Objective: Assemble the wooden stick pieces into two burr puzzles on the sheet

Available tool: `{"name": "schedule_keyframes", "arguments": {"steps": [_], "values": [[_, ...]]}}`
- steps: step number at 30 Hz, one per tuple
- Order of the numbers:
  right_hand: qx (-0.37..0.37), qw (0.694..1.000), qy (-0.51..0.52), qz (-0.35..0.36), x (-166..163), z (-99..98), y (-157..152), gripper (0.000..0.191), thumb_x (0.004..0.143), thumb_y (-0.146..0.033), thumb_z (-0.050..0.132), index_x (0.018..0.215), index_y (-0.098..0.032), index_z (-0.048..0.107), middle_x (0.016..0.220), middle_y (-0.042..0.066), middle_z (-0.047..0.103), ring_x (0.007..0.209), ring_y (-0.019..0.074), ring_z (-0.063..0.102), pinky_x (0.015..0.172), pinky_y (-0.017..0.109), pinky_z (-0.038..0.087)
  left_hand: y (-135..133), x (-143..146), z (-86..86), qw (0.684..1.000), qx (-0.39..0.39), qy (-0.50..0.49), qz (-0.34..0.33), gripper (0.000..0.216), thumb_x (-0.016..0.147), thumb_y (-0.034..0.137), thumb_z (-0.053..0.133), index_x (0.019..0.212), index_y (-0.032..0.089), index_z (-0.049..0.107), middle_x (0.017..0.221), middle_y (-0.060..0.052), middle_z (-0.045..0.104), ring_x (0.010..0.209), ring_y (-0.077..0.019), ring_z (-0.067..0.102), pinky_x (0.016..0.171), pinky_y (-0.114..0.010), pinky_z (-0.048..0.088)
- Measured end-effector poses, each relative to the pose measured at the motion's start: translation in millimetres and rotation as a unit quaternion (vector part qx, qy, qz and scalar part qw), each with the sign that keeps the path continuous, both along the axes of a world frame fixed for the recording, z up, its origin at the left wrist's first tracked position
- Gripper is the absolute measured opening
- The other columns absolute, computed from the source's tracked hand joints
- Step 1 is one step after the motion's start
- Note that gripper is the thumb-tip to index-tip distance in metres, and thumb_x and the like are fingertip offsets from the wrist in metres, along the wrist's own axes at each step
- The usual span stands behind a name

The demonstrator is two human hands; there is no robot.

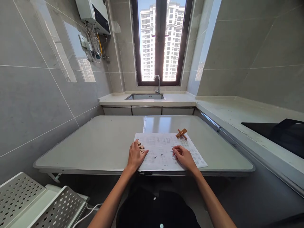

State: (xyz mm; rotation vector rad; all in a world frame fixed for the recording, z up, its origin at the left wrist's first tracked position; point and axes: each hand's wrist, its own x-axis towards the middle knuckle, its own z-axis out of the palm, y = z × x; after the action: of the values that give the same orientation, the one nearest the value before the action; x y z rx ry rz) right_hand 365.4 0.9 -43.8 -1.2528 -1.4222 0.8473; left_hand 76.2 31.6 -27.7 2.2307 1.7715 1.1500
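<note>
A printed sheet of paper lies near the table's front edge. Over its left side rests my left hand, thumb spread away from the fingers. Several small notched wooden pieces lie in the gap between that thumb and the fingers, partly covered. My right hand is on the right half of the sheet with its fingers curled in; whatever may be inside them is hidden. Beyond it, at the sheet's far right corner, sits a brown crossed wooden piece.
The pale folding table has a centre seam. Behind it is a counter with a sink and faucet. A counter with a black object runs along the right. At lower left stands a perforated white rack.
</note>
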Motion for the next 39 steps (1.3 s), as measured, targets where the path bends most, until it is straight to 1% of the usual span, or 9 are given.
{"name": "schedule_keyframes", "arguments": {"steps": [4, 7, 13, 18, 22, 25, 33, 36, 39], "values": [[0.005, 1.000, -0.008, 0.000, 0.0, -0.5, 0.6, 0.039, 0.088, -0.059, 0.059, 0.091, -0.021, 0.067, 0.071, 0.002, 0.071, 0.055, 0.0166, 0.058, 0.059, 0.030, 0.045, 6.8, -7.6, 0.1, 1.000, -0.023, 0.002, -0.016, 0.079, 0.080, 0.042, 0.075, 0.145, 0.017, 0.036, 0.135, -0.016, 0.056, 0.126, -0.0350, 0.053, 0.110, -0.051, 0.041], [0.002, 1.000, -0.010, 0.003, 0.3, -1.2, 1.2, 0.038, 0.089, -0.059, 0.059, 0.093, -0.022, 0.066, 0.072, 0.002, 0.070, 0.054, 0.0164, 0.057, 0.059, 0.030, 0.045, 8.5, -14.1, 1.7, 0.999, -0.040, -0.011, -0.034, 0.081, 0.079, 0.042, 0.076, 0.145, 0.018, 0.036, 0.139, -0.016, 0.055, 0.131, -0.0343, 0.051, 0.111, -0.050, 0.041], [-0.006, 1.000, -0.019, 0.004, 1.4, -1.4, 2.1, 0.037, 0.090, -0.057, 0.058, 0.093, -0.021, 0.064, 0.073, 0.002, 0.070, 0.056, 0.0166, 0.057, 0.060, 0.030, 0.045, 7.1, -28.4, 7.9, 0.991, -0.079, -0.051, -0.091, 0.081, 0.080, 0.046, 0.076, 0.147, 0.022, 0.036, 0.141, -0.014, 0.053, 0.132, -0.0302, 0.052, 0.110, -0.044, 0.044], [-0.005, 1.000, -0.025, 0.004, 1.5, -0.3, 0.8, 0.037, 0.091, -0.057, 0.057, 0.094, -0.021, 0.065, 0.074, 0.003, 0.071, 0.056, 0.0169, 0.058, 0.060, 0.029, 0.046, 13.1, -34.9, 6.9, 0.987, -0.103, -0.063, -0.110, 0.086, 0.079, 0.048, 0.077, 0.149, 0.022, 0.035, 0.144, -0.016, 0.053, 0.132, -0.0318, 0.053, 0.111, -0.047, 0.043], [0.002, 1.000, -0.027, 0.003, 1.9, -2.1, 1.7, 0.037, 0.090, -0.057, 0.057, 0.093, -0.021, 0.065, 0.074, 0.003, 0.071, 0.056, 0.0168, 0.059, 0.060, 0.029, 0.046, 17.1, -34.7, 4.4, 0.985, -0.104, -0.072, -0.116, 0.087, 0.077, 0.047, 0.078, 0.149, 0.022, 0.036, 0.143, -0.017, 0.054, 0.131, -0.0328, 0.054, 0.110, -0.049, 0.043], [0.002, 1.000, -0.025, 0.004, 2.2, -3.8, 2.8, 0.035, 0.091, -0.056, 0.057, 0.093, -0.021, 0.064, 0.074, 0.002, 0.071, 0.056, 0.0162, 0.058, 0.059, 0.029, 0.046, 16.4, -34.1, 5.3, 0.985, -0.100, -0.074, -0.123, 0.086, 0.077, 0.046, 0.079, 0.148, 0.023, 0.037, 0.139, -0.015, 0.057, 0.128, -0.0312, 0.056, 0.109, -0.048, 0.044], [0.002, 1.000, -0.030, 0.003, 1.9, -2.6, 2.5, 0.036, 0.091, -0.056, 0.056, 0.093, -0.021, 0.064, 0.073, 0.002, 0.071, 0.055, 0.0161, 0.058, 0.059, 0.029, 0.046, 9.7, -27.5, 11.7, 0.985, -0.088, -0.068, -0.135, 0.075, 0.077, 0.042, 0.079, 0.141, 0.023, 0.045, 0.119, -0.008, 0.064, 0.114, -0.0264, 0.062, 0.102, -0.043, 0.048], [0.005, 1.000, -0.029, 0.004, 1.9, -3.0, 2.9, 0.036, 0.091, -0.056, 0.056, 0.093, -0.021, 0.064, 0.074, 0.003, 0.071, 0.055, 0.0162, 0.058, 0.059, 0.029, 0.046, 9.0, -23.0, 11.9, 0.983, -0.088, -0.065, -0.148, 0.071, 0.078, 0.040, 0.078, 0.139, 0.024, 0.047, 0.117, -0.008, 0.064, 0.111, -0.0259, 0.063, 0.101, -0.044, 0.048], [0.008, 0.999, -0.033, 0.003, 1.6, -2.5, 2.4, 0.035, 0.091, -0.055, 0.057, 0.093, -0.021, 0.064, 0.074, 0.003, 0.071, 0.056, 0.0161, 0.058, 0.060, 0.029, 0.046, 8.0, -18.3, 11.6, 0.980, -0.099, -0.056, -0.161, 0.071, 0.079, 0.039, 0.079, 0.139, 0.024, 0.046, 0.119, -0.008, 0.064, 0.115, -0.0271, 0.061, 0.103, -0.045, 0.047]]}}
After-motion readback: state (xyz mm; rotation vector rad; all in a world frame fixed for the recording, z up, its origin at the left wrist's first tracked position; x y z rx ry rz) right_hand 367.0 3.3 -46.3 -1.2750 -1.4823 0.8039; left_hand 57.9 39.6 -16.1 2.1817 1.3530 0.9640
